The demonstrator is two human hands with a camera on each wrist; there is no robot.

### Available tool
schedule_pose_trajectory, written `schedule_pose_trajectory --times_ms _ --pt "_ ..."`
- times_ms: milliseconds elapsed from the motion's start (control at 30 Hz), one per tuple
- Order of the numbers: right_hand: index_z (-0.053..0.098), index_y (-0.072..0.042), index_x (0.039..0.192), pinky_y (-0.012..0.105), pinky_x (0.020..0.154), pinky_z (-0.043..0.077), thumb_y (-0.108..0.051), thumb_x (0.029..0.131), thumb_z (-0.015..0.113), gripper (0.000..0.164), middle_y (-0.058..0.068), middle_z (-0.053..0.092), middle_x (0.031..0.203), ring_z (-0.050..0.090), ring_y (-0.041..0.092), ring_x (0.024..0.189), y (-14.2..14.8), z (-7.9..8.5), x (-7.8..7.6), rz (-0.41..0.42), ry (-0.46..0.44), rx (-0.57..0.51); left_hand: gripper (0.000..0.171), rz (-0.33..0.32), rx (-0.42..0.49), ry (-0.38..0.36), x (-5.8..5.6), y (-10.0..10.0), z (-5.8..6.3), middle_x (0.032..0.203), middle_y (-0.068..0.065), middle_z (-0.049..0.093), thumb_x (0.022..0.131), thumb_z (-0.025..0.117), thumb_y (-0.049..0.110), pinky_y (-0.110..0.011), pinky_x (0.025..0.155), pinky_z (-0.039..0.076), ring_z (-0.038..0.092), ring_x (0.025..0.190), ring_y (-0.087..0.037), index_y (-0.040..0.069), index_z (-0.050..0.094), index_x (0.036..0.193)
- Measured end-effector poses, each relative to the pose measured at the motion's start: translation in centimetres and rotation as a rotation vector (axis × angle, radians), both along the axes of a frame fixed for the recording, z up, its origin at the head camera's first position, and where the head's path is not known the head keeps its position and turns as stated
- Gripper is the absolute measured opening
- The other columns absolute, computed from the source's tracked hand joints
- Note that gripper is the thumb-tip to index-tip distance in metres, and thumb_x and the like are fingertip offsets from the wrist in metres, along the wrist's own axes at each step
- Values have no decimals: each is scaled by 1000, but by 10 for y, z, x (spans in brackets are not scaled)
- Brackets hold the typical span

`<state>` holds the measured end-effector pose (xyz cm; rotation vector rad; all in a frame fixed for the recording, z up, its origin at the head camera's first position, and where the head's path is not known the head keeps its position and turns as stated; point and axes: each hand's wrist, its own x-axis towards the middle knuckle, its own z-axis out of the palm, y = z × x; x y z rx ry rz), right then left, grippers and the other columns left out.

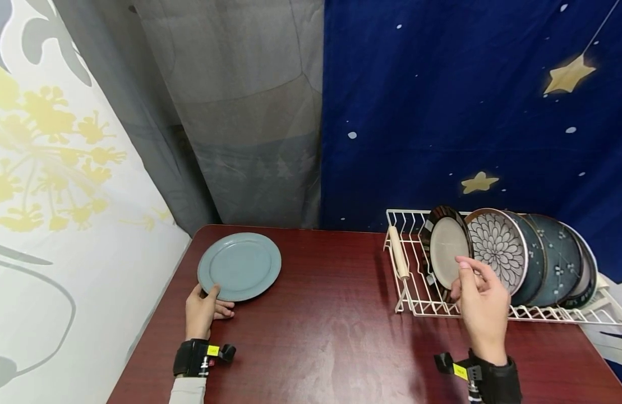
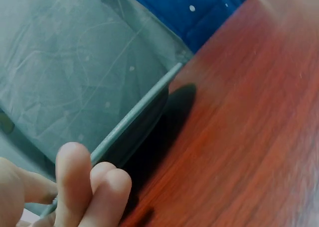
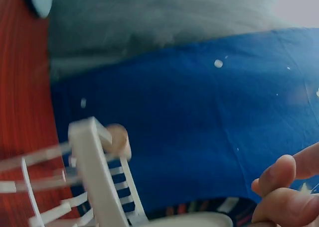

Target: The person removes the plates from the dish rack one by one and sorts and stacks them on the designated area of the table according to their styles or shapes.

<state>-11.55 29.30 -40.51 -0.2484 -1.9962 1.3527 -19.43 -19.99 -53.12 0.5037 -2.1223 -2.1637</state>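
Much table (image 1: 321, 297) separates rack (image 1: 399, 253) and left hand (image 1: 202, 307), which pinches a plate's (image 1: 240, 265) edge.

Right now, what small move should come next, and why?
Probably the left hand should ease the blue plate rightward toward the rack: it grips the plate's near rim, and the rack's left end shows bare slots.

Between our left hand (image 1: 204, 308) and right hand (image 1: 479, 306), we have a wide passage over bare tabletop (image 1: 331, 292). Beyond the left, the blue plate (image 1: 239, 265) bars our way. Ahead of the right, we meet a cream-centred plate (image 1: 447, 252) in the rack (image 3: 103, 182), more plates (image 1: 560, 261) crowding rightward; leftward, a narrow gap separates it from the handle (image 1: 399, 253).
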Motion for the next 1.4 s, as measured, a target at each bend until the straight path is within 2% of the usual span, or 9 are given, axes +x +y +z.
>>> schedule_pose_trajectory --times_ms 167,333,533,633,800,900,1067,1233,1400 --pt "69 -20 104 15 47 29 -27 89 58 20 -8 60 56 43 -2 39 8 -3 -3 -265 53 267 61 -16 -37 -29 2 -2 2 63 -21 64 95 50 24 -47 49 53 60 43 -30 11 19 146" --pt "68 -14 105 19 54 30 -28 86 60 25 -9 57 56 38 -11 45 18 -6 -8 -357 65 398 69 -30 -40 -67 2 -5 2 65 -22 64 95 50 25 -46 51 54 60 44 -29 15 8 148" --pt "62 -10 113 40 49 33 -37 83 62 40 -3 54 59 50 20 52 29 -7 -14 -343 -67 565 69 -31 -73 -116 2 -10 4 63 -15 65 97 45 27 -43 52 55 61 45 -26 17 0 148" --pt "58 -11 121 43 40 29 -43 83 61 50 3 55 60 50 33 51 36 -7 -18 -311 -175 636 68 0 -153 -125 4 -12 6 62 -12 65 96 44 28 -41 52 55 61 45 -24 13 1 148" --pt "49 -9 129 48 34 26 -40 89 52 52 31 59 74 49 49 52 45 -12 -21 -237 -358 725 53 97 -485 -44 7 -11 18 64 -7 66 95 42 36 -40 73 52 62 50 -21 7 36 139" --pt "47 -7 131 51 35 25 -35 91 50 49 40 56 79 48 55 55 47 -15 -22 -218 -388 742 43 136 -566 42 6 -4 30 71 -5 68 94 43 41 -36 76 49 64 58 -21 11 54 124" --pt "50 -4 126 54 34 23 -30 89 54 46 38 54 68 44 53 47 48 -19 -26 -236 -265 787 33 9 -309 190 5 14 56 91 -11 68 95 48 33 -34 74 55 65 85 -26 13 58 118" --pt "54 4 112 57 36 21 -20 87 53 35 34 51 57 42 55 45 52 -26 -28 -258 -96 849 33 -168 -1 303 -3 30 62 106 -22 63 96 49 27 -45 85 50 58 102 -36 7 56 121" --pt "54 6 98 57 36 21 -19 88 53 26 30 48 50 41 54 43 56 -29 -30 -264 -11 846 32 -230 94 346 -5 40 66 108 -26 60 96 48 23 -50 87 46 55 104 -41 3 56 120"
